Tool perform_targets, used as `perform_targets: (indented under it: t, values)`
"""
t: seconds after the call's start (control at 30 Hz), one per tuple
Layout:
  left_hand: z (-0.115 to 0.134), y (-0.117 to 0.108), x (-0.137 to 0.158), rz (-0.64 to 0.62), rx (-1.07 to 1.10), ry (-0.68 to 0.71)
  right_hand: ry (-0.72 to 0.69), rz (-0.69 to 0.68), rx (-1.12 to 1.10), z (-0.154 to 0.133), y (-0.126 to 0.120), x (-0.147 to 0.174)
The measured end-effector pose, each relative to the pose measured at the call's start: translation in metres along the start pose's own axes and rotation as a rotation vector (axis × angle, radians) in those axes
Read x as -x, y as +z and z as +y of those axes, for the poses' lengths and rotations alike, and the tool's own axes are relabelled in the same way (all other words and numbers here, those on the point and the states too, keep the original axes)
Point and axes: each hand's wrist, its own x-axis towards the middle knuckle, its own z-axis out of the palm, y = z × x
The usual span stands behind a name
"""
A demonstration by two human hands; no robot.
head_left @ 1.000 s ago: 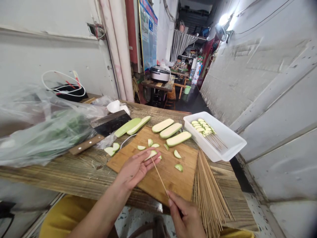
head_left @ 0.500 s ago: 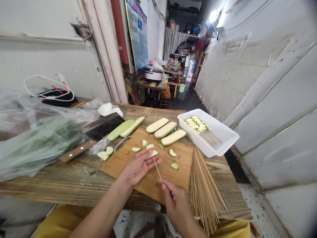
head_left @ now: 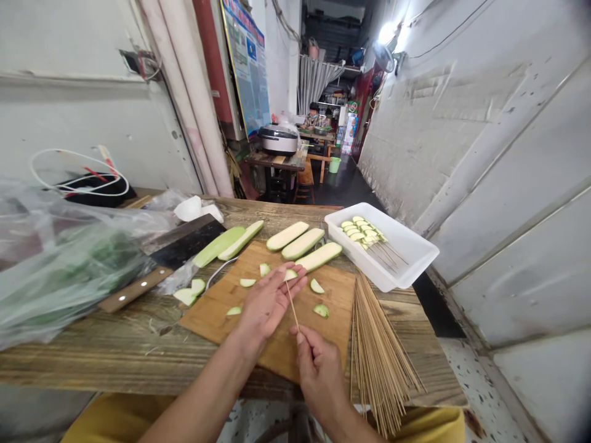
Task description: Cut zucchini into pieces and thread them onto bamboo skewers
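Note:
My left hand, palm up, pinches a pale green half-round zucchini slice at its fingertips. A thin bamboo skewer runs from that slice down to my right hand, whose thumb and fingers are closed on its lower end. Whether the tip has gone through the slice I cannot tell. Below both hands is a wooden cutting board. Loose slices lie on it, one right of my left fingers and another left of the wrist. My left hand hides part of the board.
Long zucchini halves lie along the board's far edge. A cleaver and plastic bag are at left. On the right sit a white tray holding skewered slices and a fan of bamboo skewers. Someone sits far back.
My left hand has shifted slightly right and up over the board with the slice. The skewer is more upright. A slice left of my wrist now shows. The whole view has shifted slightly.

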Motion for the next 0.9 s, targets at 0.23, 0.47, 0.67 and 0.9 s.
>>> perform_targets:
  t: [0.23, 0.47, 0.67, 0.9]
  values:
    - [0.002, 0.003, 0.004, -0.013, -0.047, 0.009, 0.013, 0.010, -0.029, 0.003, 0.003, 0.004]
    - [0.001, 0.001, 0.005, -0.013, -0.053, -0.028, 0.030, 0.012, -0.034, 0.006, 0.005, 0.004]
    - [0.000, 0.002, 0.005, -0.006, -0.047, -0.055, 0.007, 0.037, -0.015, 0.010, 0.007, 0.003]
    - [0.000, 0.004, 0.006, 0.012, -0.052, -0.107, 0.003, 0.046, -0.006, 0.013, 0.009, 0.002]
